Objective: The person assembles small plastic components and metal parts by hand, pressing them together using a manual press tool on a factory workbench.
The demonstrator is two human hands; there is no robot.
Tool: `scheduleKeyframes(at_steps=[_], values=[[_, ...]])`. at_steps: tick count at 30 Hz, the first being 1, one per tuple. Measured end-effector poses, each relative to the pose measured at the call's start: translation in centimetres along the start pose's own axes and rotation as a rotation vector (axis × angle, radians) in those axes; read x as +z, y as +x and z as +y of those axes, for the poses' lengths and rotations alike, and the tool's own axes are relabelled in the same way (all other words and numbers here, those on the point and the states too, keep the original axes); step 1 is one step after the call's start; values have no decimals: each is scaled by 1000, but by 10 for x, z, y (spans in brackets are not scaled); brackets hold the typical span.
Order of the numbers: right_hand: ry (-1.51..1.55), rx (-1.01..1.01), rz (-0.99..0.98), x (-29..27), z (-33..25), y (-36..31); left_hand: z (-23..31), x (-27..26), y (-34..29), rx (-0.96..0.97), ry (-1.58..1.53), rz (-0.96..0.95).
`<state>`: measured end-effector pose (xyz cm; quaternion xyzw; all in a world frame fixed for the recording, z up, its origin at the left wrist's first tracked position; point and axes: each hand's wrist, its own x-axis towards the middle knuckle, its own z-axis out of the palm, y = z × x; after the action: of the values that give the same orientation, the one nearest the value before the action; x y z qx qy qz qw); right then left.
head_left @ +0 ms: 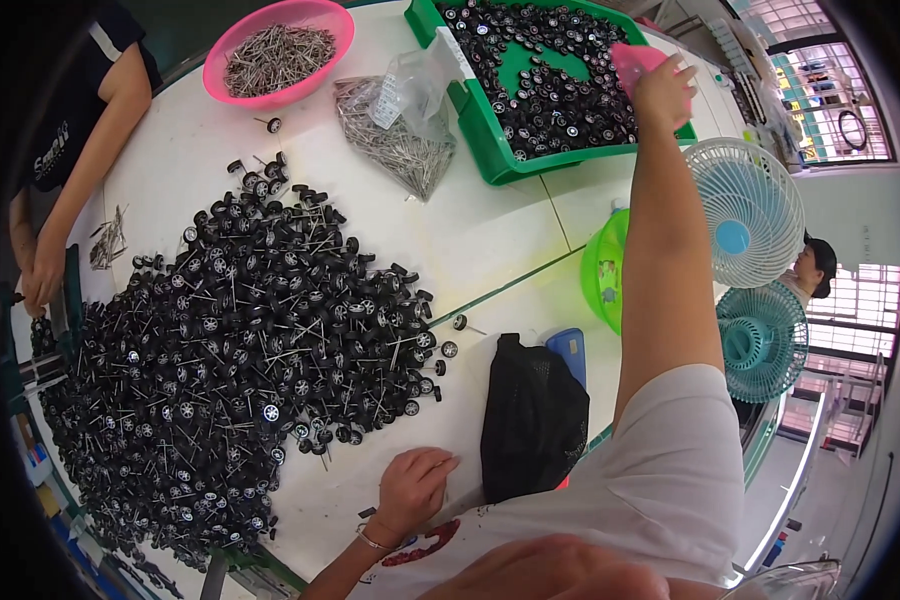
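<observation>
My right hand (662, 95) is stretched out over the far right end of a green tray (470, 125). It grips a pink plastic dish (626, 66), partly hidden by the fingers. Many small black wheels (560, 110) with silver hubs lie in the tray. Close to my body, my left hand (415, 488) rests at the near part of the white table (500, 240), its fingers curled together. Whatever they may hold is hidden. Left of it spreads a large heap of black wheels on metal axles (240, 340).
A pink bowl (278, 55) and a clear bag (400, 130) hold metal pins. A black mesh bag (535, 420), a blue item (568, 352) and a green basket (604, 270) lie nearer. Fans (740, 215) stand right. Another person's hands (42, 270) work at the left.
</observation>
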<state>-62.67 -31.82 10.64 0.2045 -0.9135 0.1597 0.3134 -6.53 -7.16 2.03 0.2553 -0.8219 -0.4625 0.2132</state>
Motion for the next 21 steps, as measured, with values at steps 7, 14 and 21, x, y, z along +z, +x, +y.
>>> scheduleKeyframes(at_steps=[7,14,21], values=[[-304,-286,-108,2,25,-17,-3,3,1,41,-27,38],[26,-103,-346,-53,-19,-55,-2,1,-3,55,-4,60],[122,-264,-292,-68,-32,-73,3,3,1,49,21,53]])
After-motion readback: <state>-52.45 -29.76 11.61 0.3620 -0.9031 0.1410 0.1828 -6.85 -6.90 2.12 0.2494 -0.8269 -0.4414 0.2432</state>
